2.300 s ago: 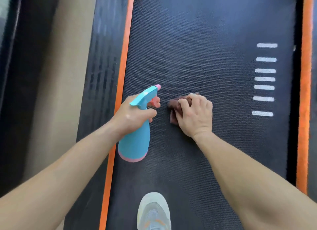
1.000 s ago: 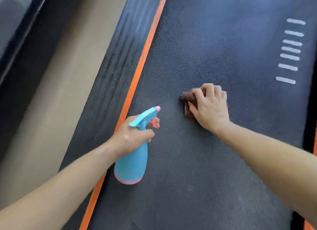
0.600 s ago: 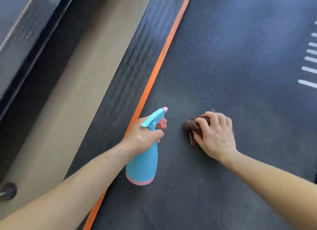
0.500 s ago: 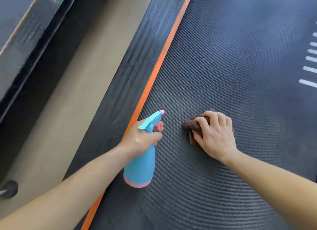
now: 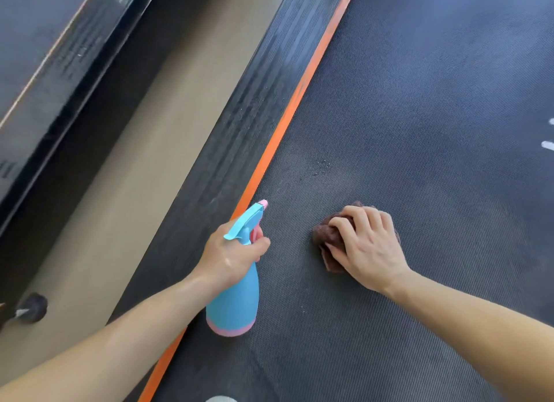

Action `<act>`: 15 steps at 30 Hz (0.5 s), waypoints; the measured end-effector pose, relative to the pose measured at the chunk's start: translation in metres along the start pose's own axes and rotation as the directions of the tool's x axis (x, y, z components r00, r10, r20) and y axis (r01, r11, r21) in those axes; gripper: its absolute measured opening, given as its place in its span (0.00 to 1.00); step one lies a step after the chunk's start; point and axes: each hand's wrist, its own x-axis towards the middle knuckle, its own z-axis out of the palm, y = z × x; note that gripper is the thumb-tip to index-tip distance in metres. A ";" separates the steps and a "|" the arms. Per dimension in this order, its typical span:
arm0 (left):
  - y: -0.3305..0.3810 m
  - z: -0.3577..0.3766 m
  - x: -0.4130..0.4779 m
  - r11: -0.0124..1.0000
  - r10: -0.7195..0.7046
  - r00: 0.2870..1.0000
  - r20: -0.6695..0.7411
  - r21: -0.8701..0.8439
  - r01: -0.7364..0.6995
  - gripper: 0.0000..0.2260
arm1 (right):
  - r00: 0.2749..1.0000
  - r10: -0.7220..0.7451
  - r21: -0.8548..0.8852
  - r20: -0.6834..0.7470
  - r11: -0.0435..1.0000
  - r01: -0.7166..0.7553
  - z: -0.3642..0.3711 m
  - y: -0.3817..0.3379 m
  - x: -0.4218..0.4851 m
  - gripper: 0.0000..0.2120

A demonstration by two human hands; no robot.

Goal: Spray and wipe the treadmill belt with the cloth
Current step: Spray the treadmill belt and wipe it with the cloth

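Observation:
My left hand (image 5: 232,253) grips the neck of a blue spray bottle (image 5: 235,304) with a pink base and pink nozzle tip, a finger on its trigger; the nozzle points up the dark textured treadmill belt (image 5: 419,131). A few small droplets show on the belt ahead of the nozzle. To the right, my right hand (image 5: 367,248) holds a crumpled brown cloth (image 5: 325,236) and presses it onto the belt. Most of the cloth is hidden under my fingers.
An orange stripe (image 5: 287,116) and a ribbed black side rail (image 5: 239,125) run along the belt's left edge. Beyond the rail lies beige floor (image 5: 135,176) and a dark frame. White belt marks (image 5: 548,145) show at the right edge. A shoe tip (image 5: 220,398) peeks in below.
The view has swung left, so the white marks slid to the right edge. My right hand dragged the cloth back toward me along the belt. The bottle stayed in my left hand.

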 end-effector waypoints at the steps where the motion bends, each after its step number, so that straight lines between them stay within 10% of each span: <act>1: -0.002 -0.002 -0.001 1.000 0.001 1.000 0.006 -0.008 -0.001 0.05 | 1.000 -0.002 -0.001 -0.003 1.000 0.002 -0.001 0.000 0.000 0.20; 15: -0.029 -0.007 -0.026 0.995 0.090 0.996 0.025 -0.050 -0.089 0.11 | 1.000 -0.006 0.049 -0.023 0.999 0.007 0.004 -0.013 0.029 0.22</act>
